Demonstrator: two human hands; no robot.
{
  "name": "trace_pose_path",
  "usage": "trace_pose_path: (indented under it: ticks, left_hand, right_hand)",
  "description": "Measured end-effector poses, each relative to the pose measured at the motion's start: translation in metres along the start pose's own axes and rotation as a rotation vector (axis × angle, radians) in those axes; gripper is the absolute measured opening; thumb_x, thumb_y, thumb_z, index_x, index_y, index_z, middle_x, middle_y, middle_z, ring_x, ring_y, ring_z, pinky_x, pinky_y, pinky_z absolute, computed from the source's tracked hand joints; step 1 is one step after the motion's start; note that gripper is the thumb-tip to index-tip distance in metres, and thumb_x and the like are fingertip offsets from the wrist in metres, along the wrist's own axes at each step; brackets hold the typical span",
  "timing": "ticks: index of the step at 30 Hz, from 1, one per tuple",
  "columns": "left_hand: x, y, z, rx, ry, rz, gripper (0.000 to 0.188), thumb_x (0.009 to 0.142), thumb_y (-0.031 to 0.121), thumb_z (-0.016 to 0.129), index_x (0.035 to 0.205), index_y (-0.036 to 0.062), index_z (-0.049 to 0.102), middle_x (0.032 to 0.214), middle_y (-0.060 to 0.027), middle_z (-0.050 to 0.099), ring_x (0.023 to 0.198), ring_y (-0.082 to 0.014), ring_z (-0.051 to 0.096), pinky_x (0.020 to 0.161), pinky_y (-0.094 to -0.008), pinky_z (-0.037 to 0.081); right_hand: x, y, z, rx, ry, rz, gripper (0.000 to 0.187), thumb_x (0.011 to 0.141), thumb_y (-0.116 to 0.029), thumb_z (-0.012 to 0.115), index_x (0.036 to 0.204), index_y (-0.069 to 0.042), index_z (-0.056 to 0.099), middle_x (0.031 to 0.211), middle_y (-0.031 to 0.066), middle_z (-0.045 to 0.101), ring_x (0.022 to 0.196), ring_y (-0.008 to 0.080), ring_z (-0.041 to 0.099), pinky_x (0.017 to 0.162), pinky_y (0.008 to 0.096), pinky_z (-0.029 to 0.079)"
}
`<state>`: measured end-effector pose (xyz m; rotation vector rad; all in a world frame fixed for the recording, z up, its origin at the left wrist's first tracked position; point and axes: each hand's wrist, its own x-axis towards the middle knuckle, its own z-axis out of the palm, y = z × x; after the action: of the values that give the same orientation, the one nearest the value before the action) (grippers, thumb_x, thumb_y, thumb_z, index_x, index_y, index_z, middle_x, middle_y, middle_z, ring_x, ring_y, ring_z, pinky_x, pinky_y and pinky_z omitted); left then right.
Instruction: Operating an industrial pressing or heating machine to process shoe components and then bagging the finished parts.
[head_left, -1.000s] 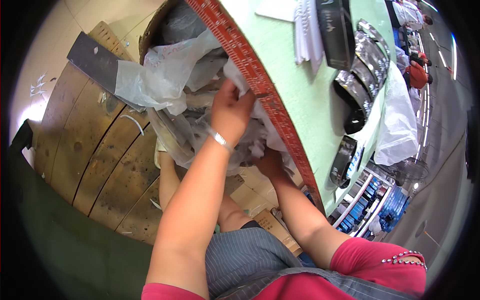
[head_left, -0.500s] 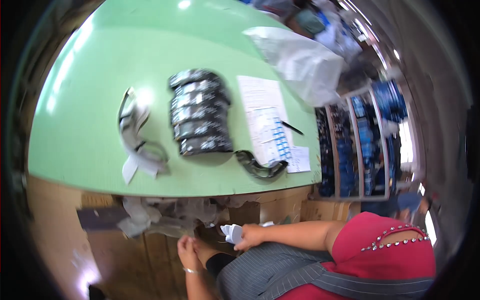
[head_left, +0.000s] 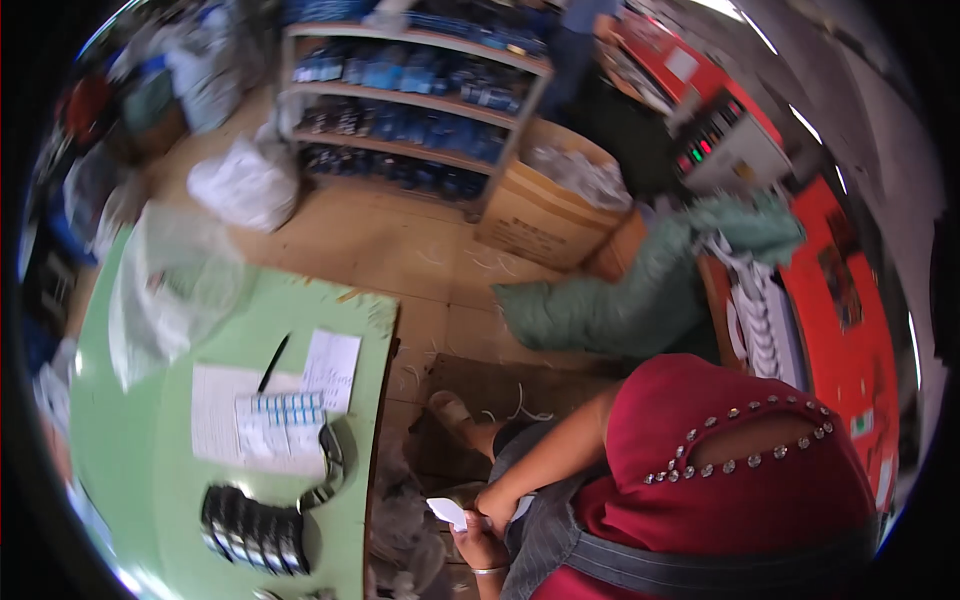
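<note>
Where the surface (head_left: 150, 430) spreads at my left: clear plastic bag (head_left: 175, 300), black curved pieces (head_left: 252, 530) in a row, papers (head_left: 280, 420), black pen (head_left: 273, 362).
White piece (head_left: 446, 513): past the surface's right edge, low before me.
Left hand (head_left: 482, 546): fingers pinching the white piece.
Right hand (head_left: 497, 503): close against the left; I cannot tell its fingers' hold.

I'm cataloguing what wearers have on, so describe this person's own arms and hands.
The right sleeve is short and crimson, with shiny round studs around a cutout. The right hand and left hand are ungloved; the latter has a thin, pale band at the wrist.
</note>
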<state>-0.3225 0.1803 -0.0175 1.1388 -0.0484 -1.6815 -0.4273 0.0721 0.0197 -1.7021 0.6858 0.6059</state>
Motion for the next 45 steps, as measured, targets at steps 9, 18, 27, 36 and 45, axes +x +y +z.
trace_pose_path:
  ticks: [9, 18, 27, 36, 45]
  left_hand:
    - [0.063, 0.069, 0.060, 0.159, -0.136, -0.215, 0.033, 0.088, 0.032, 0.059, 0.097, 0.0012, 0.053, 0.090, -0.0106, 0.058, 0.085, -0.0227, 0.056, 0.081, -0.0374, 0.045]
    - [0.135, 0.034, 0.280, 0.658, 0.124, -0.097, 0.060, 0.082, 0.025, 0.065, 0.126, -0.0016, 0.033, 0.108, -0.0173, 0.054, 0.086, -0.0277, 0.060, 0.074, -0.0420, 0.052]
    - [0.220, -0.050, 0.481, 0.533, -0.085, -0.148, 0.047, 0.081, 0.002, 0.059, 0.124, 0.0026, 0.038, 0.100, -0.0111, 0.055, 0.086, -0.0237, 0.058, 0.069, -0.0383, 0.051]
    - [0.331, -0.049, 0.546, 0.671, -0.122, -0.195, 0.035, 0.077, -0.001, 0.057, 0.110, 0.0010, 0.044, 0.082, -0.0105, 0.053, 0.064, -0.0210, 0.057, 0.056, -0.0370, 0.050]
    - [0.468, -0.057, 0.569, 0.698, -0.050, -0.213, 0.029, 0.079, 0.001, 0.057, 0.104, 0.0058, 0.043, 0.075, -0.0074, 0.049, 0.056, -0.0211, 0.052, 0.053, -0.0382, 0.049]
  right_hand:
    - [-0.095, 0.035, -0.061, 0.007, 0.247, 0.024, 0.057, 0.069, -0.040, 0.072, 0.108, 0.001, 0.057, 0.101, 0.0192, 0.063, 0.097, 0.0340, 0.061, 0.080, 0.0424, 0.048]
    - [-0.194, 0.142, -0.152, 0.073, 0.542, -0.010, 0.034, 0.067, -0.025, 0.069, 0.086, 0.002, 0.064, 0.083, 0.0190, 0.065, 0.082, 0.0342, 0.064, 0.069, 0.0436, 0.051]
    - [-0.294, 0.254, -0.225, 0.118, 1.037, 0.133, 0.021, 0.070, -0.020, 0.060, 0.073, 0.001, 0.063, 0.071, 0.0204, 0.064, 0.067, 0.0357, 0.064, 0.059, 0.0447, 0.050]
    - [-0.358, 0.327, -0.303, 0.396, 1.105, 0.082, 0.033, 0.084, -0.034, 0.055, 0.092, -0.002, 0.060, 0.086, 0.0180, 0.065, 0.082, 0.0328, 0.064, 0.070, 0.0429, 0.048]
    - [-0.464, 0.601, -0.342, 1.038, 1.962, 0.537, 0.040, 0.078, -0.034, 0.068, 0.099, 0.001, 0.062, 0.084, 0.0114, 0.066, 0.077, 0.0182, 0.062, 0.070, 0.0339, 0.050]
